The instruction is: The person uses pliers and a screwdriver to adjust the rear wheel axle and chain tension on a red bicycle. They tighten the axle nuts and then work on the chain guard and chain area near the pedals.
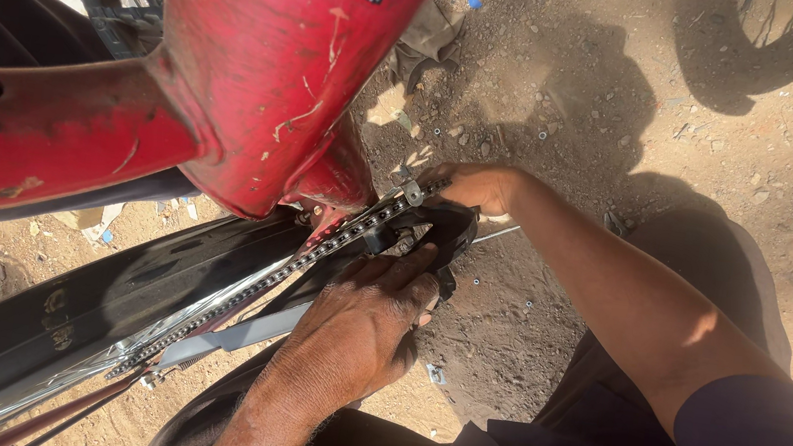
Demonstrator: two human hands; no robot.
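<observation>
The person bends over a red bicycle frame (pixel 265 66) that fills the upper left of the view. Below the frame a bicycle chain (pixel 279 274) runs in a slanted line from the lower left up to a black part (pixel 436 228) just to the right of the frame's junction. A black tyre (pixel 73 314) lies under the chain, along the same slant.

The left hand (pixel 359 324) comes up from the bottom edge, the forearm nearly straight, the back of the hand toward the camera. Its fingers (pixel 411 265) are curled close together and press on the black part and the chain next to it; how firmly they hold cannot be told, because the fingertips are hidden.

The right hand (pixel 477 185) reaches in from the right, the arm bent at the elbow and crossing above the person's dark knee. Its fingers are folded narrow on the upper end of the chain, beside a small silver nut (pixel 412 193), and they touch the black part from above.

The ground (pixel 632 111) right of the frame is dry dirt with small stones, partly in shadow.
</observation>
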